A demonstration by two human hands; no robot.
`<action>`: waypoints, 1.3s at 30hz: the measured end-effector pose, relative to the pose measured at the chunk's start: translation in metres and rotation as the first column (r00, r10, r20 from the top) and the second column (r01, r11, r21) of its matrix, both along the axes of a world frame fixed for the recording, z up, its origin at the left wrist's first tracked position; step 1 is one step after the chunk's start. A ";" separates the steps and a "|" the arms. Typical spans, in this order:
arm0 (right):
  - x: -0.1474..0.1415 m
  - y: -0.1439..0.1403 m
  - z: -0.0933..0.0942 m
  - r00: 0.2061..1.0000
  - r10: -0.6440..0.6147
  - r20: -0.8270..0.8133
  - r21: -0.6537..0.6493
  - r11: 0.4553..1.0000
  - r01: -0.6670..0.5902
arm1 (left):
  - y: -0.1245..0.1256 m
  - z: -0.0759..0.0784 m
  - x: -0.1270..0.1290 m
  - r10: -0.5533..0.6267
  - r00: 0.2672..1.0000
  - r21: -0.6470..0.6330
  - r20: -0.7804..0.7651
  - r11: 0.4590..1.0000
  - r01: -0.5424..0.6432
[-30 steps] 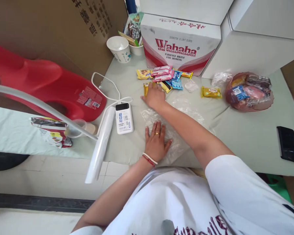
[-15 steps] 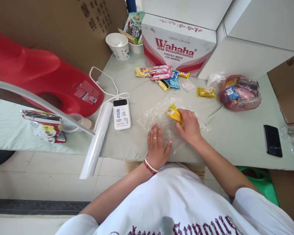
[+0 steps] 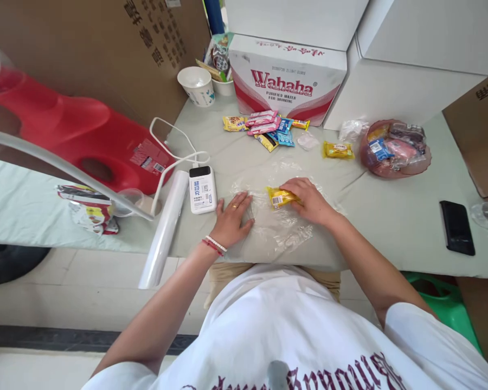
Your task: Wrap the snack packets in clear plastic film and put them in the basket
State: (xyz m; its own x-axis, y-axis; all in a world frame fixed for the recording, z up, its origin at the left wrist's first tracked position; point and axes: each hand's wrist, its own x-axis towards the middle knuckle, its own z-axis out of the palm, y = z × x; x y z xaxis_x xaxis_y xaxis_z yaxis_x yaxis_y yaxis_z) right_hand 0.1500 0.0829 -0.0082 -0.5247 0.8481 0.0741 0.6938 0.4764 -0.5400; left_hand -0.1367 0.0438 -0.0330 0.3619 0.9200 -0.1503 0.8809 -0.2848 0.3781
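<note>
The yellow snack packet (image 3: 279, 197) lies on the clear plastic bag (image 3: 282, 227), which is spread flat near the front edge of the bench (image 3: 390, 216). The right hand (image 3: 307, 199) is closed on the packet's right end, pinching it with its fingertips. The left hand (image 3: 232, 216) lies open, palm down, pressing the bag's left edge. Just left of that hand sit a white power bank (image 3: 202, 189) and a roll of plastic film (image 3: 162, 230) that overhangs the front edge. Toward the back edge lies a cluster of wrapped snacks (image 3: 266, 128), before a Wahaha carton (image 3: 287, 79). A black phone (image 3: 456, 227) lies near the right end.
</note>
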 end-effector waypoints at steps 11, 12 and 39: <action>0.062 -0.039 0.012 0.992 0.118 -0.036 -0.033 0.992 -0.119 | -0.058 0.001 0.017 -0.262 0.956 0.301 0.131 0.929 0.214; 0.073 -0.049 0.011 0.993 0.118 -0.020 -0.057 0.991 -0.119 | -0.059 0.000 0.018 -0.347 0.922 0.269 0.173 0.917 0.294; -0.010 0.117 0.018 0.916 0.020 0.402 0.010 1.000 -0.027 | 0.016 -0.017 0.057 0.610 0.737 0.191 0.290 0.718 -0.669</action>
State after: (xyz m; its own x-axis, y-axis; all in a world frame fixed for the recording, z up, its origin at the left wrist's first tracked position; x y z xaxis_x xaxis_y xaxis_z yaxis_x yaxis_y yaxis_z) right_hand 0.1397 0.1997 0.0100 -0.5327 0.8355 -0.1346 0.8392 0.5011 -0.2112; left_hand -0.0801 0.0598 -0.0499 -0.3349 0.9319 0.1396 0.8052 0.2060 0.5560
